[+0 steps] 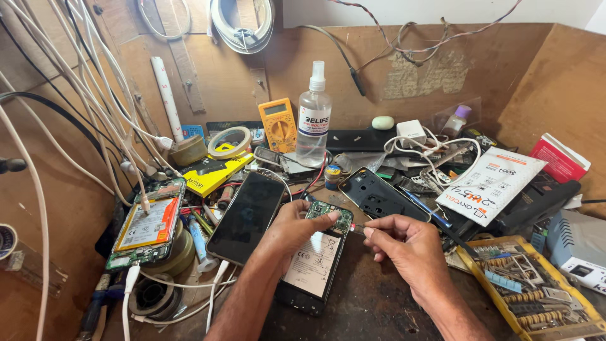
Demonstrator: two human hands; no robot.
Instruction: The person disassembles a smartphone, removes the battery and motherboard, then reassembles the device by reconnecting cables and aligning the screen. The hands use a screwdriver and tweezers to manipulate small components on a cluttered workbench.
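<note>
We've got the opened phone centre-bench, phone screen to its left, back cover behind-right, multimeter at the back.

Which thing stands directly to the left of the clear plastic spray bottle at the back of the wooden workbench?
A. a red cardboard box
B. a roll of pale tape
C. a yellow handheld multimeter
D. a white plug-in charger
C: the yellow handheld multimeter leans against the back wall right beside the clear plastic spray bottle, on its left; the roll of pale tape lies further left.
</note>
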